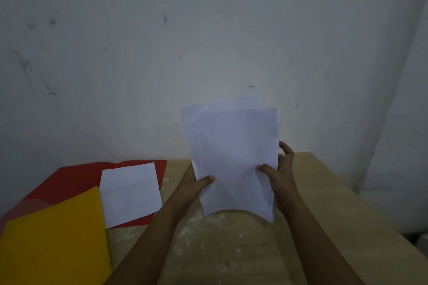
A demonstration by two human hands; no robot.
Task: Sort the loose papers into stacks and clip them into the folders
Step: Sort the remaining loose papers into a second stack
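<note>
My left grip (196, 183) and right grip (279, 169) pinch the paper stack (234, 157) upright above the counter (312, 192). One sheet (130, 193) lies on the red folder (76, 176), the yellow folder (53, 243) just beside it.

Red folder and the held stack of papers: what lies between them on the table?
In the head view, only bare wooden table and the left hand gripping the stack of papers separate it from the red folder.

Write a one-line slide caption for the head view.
Both hands, left and right, hold a stack of white paper sheets upright above a wooden table, beside red and yellow folders.
</note>
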